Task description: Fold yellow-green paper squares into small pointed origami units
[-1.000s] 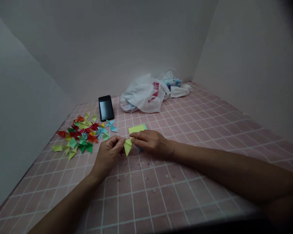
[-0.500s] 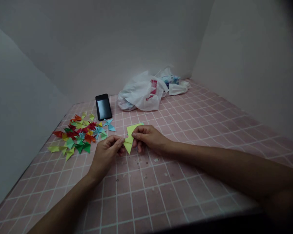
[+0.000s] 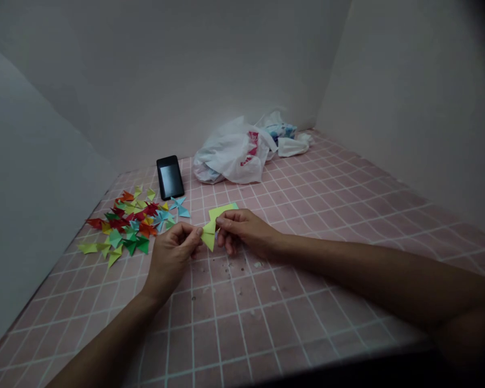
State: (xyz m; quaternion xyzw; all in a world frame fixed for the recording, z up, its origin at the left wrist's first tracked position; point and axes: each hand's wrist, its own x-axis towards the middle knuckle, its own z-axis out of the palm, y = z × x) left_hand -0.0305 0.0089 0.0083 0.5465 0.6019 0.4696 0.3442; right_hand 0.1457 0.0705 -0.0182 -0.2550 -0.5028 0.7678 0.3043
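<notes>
A small folded yellow-green paper, with a point hanging downward, is held up over the table. My left hand pinches its left side between thumb and fingertips. At its upper right corner, the thumb and index finger of my right hand close on the paper, the other fingers curled below. Just behind my right hand lie flat yellow-green paper sheets, with a light green edge showing; my fingers cover part of them.
Left of my hands spreads a pile of folded paper pieces in several colours. A black phone lies behind it. White plastic bags rest against the back wall, on a pink checked tabletop between walls.
The folded paper has shifted slightly and turned a little in my fingers, showing more of its face. My left fingertips sit a bit further left from my right hand.
</notes>
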